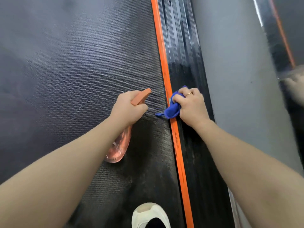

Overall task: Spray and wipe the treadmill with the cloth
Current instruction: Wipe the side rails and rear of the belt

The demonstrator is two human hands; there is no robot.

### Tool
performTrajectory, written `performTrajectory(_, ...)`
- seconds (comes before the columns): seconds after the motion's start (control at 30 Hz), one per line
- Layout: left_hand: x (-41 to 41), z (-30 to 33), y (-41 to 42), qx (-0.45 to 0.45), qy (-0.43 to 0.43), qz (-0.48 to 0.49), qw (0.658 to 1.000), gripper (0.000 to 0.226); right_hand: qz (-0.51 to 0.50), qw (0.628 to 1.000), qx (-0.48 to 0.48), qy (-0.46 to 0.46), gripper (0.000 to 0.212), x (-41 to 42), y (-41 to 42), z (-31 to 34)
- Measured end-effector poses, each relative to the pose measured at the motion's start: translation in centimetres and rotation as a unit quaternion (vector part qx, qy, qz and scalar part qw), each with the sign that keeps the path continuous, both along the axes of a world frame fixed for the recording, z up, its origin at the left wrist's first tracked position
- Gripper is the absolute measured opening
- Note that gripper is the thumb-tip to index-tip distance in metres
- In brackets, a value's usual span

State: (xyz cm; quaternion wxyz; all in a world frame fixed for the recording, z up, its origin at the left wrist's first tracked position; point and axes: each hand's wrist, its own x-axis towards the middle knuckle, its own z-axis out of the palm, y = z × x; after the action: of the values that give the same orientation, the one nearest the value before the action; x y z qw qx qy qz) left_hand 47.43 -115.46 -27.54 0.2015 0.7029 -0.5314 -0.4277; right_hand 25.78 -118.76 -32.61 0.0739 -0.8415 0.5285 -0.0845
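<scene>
Forearms reach in; left hand [130,106] grips the orange spray bottle [118,145] over the treadmill belt [65,63]. Right hand [191,106], at three o'clock, bunches the blue cloth [171,110] against the orange side strip [162,63]. Streaky rail [182,46] at twelve o'clock suggests wiping midway.

The treadmill's textured black belt [74,79] is lying flat, its orange stripe [166,79] and ribbed side rail [185,63] running alongside; a white shoe [149,214] is standing on it.
</scene>
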Motion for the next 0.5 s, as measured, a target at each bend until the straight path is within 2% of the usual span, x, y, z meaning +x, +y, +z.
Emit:
performTrajectory(0.07, -0.1, 0.0, 0.2, -0.005, -0.005, -0.008, 1.000, 0.019, -0.022, 1.000, 0.006, -0.015, 0.013, -0.2, 1.3, 0.3)
performTrajectory(0.13, -0.4, 0.5, 0.9, -0.022, -0.002, -0.023, 0.999, 0.014, -0.024, 0.999, 0.026, -0.005, 0.012, -0.7, 3.5, 0.4)
performTrajectory(0.2, -0.8, 1.3, 1.9, -0.050, 0.003, -0.061, 0.997, 0.016, -0.025, 0.997, 0.051, 0.043, 0.012, -1.1, 5.8, 0.8)
performTrajectory(0.27, -1.2, 1.9, 2.9, -0.059, -0.001, -0.106, 0.993, 0.026, -0.041, 0.986, 0.122, 0.107, 0.014, -1.2, 7.1, 1.8)
performTrajectory(0.3, -1.2, 2.0, 3.6, -0.061, -0.009, -0.125, 0.990, 0.030, -0.033, 0.976, 0.171, 0.134, 0.018, -1.1, 7.8, 2.4)
performTrajectory(0.37, -1.0, 1.9, 5.0, -0.049, -0.047, -0.148, 0.987, 0.030, 0.057, 0.958, 0.227, 0.164, 0.023, -0.4, 9.4, 3.8)
performTrajectory(0.43, -0.4, 1.4, 6.4, -0.015, -0.077, -0.157, 0.985, 0.026, 0.141, 0.956, 0.230, 0.119, 0.022, 1.5, 11.3, 4.8)
performTrajectory(0.5, 0.4, 1.1, 7.5, 0.011, -0.070, -0.160, 0.985, 0.022, 0.101, 0.966, 0.238, 0.033, 0.021, 4.3, 11.8, 4.9)
